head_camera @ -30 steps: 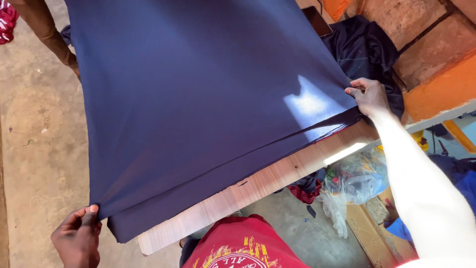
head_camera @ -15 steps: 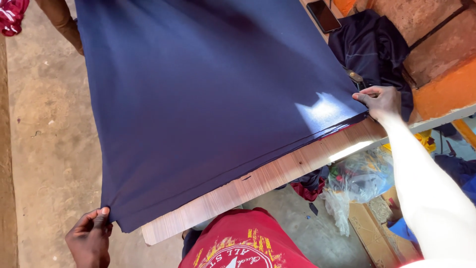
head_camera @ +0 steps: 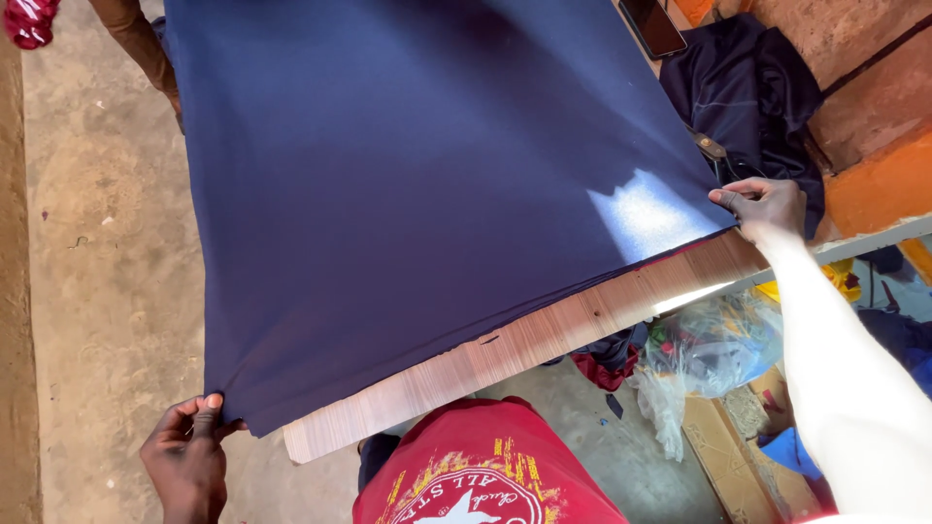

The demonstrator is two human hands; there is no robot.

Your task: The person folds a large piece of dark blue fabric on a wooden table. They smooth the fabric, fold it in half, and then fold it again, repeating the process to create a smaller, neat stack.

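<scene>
containers: crumpled clear plastic bag (head_camera: pixel 714 344) on the floor under the bench edge, holding mixed coloured items, not identifiable; flat brown cardboard piece (head_camera: pixel 723 451) just beside it
cloth: navy cloth (head_camera: pixel 417 184), plain, smooth, stretched flat over the bench (head_camera: pixel 544 335); near left corner hangs past the bench end over the concrete floor (head_camera: pixel 87 252); bright sun patch near the right corner; a second layer edge shows along the near hem
left hand: left hand (head_camera: pixel 189 456) closed, pinching the near left corner of the cloth between thumb and fingers
right hand: right hand (head_camera: pixel 767 206) fingers curled, gripping the cloth's right corner at the bench edge
bench: pale wood-grain board, near edge bare below the cloth hem
packages/labels: dark phone (head_camera: pixel 652 24) lying flat at the far right of the bench, screen blank; red shirt (head_camera: pixel 485 471) with yellow and white print at bottom centre
other: dark garment (head_camera: pixel 752 92) heaped beside the right hand, against an orange wall (head_camera: pixel 874 184); another person's arm (head_camera: pixel 141 49) at the far left corner
</scene>
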